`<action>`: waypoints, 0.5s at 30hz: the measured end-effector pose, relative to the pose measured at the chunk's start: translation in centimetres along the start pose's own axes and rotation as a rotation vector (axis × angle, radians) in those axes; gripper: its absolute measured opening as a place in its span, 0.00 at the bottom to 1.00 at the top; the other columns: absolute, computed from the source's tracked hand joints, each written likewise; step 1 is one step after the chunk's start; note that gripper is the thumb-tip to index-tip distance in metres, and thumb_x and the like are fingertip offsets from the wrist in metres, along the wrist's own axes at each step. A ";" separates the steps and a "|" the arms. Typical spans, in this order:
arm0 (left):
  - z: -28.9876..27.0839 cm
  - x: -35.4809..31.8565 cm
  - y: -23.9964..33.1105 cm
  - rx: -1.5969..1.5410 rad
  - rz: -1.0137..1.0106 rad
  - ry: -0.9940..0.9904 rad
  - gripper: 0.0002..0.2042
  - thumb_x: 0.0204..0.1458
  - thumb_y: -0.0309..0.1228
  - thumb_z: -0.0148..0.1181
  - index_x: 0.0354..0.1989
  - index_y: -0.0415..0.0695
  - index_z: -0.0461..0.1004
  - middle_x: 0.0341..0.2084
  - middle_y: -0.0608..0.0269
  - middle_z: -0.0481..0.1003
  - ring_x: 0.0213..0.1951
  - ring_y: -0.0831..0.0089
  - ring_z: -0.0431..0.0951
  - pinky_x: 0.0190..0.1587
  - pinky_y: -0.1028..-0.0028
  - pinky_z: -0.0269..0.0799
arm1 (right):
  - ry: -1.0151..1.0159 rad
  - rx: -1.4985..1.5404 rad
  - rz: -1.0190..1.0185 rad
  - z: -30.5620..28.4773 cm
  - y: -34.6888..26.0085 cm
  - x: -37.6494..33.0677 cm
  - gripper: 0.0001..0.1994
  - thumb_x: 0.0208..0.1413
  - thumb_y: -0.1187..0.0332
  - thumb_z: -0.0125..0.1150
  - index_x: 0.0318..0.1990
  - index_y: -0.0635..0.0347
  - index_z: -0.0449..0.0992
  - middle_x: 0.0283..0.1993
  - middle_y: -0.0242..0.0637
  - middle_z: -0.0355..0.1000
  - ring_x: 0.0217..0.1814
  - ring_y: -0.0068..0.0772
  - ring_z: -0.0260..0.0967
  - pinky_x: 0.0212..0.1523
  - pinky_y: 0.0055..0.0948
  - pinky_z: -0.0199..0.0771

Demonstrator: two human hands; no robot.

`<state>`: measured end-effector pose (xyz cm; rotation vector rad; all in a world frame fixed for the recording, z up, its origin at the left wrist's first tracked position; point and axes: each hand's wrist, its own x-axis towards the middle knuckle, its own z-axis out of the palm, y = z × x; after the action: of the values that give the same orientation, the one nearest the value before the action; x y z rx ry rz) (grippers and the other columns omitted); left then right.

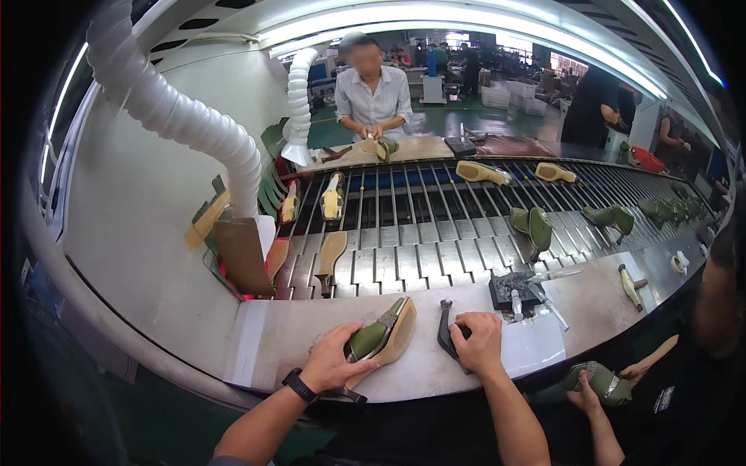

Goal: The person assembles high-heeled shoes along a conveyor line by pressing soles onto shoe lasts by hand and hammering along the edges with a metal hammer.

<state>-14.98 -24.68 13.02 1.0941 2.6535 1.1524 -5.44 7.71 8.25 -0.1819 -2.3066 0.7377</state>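
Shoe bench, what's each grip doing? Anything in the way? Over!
Left grip holding green shoe, tan sole showing. Right grip on dark tool. Dark block beyond, not between them.

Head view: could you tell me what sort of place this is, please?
Probably a shoe factory: the left hand holds a green shoe, other green shoes lie on what looks like a metal conveyor, and workers stand around.

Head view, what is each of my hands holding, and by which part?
Your left hand holds a green shoe around its middle, leaving the toe end free. Your right hand curls against a dark tool; whether it grips it cannot be told.
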 end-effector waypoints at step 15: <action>0.8 0.2 -0.1 -0.045 0.015 -0.048 0.40 0.49 0.51 0.77 0.66 0.36 0.72 0.60 0.43 0.76 0.63 0.46 0.75 0.68 0.56 0.69 | -0.172 0.395 -0.389 -2.7 -10.9 4.9 0.35 0.48 0.83 0.64 0.69 0.61 0.75 0.42 0.39 0.84 0.40 0.35 0.80 0.47 0.36 0.76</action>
<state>-14.95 -24.07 12.46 1.1218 2.5756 1.1668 -6.46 1.51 18.77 0.5116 -2.2014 1.0087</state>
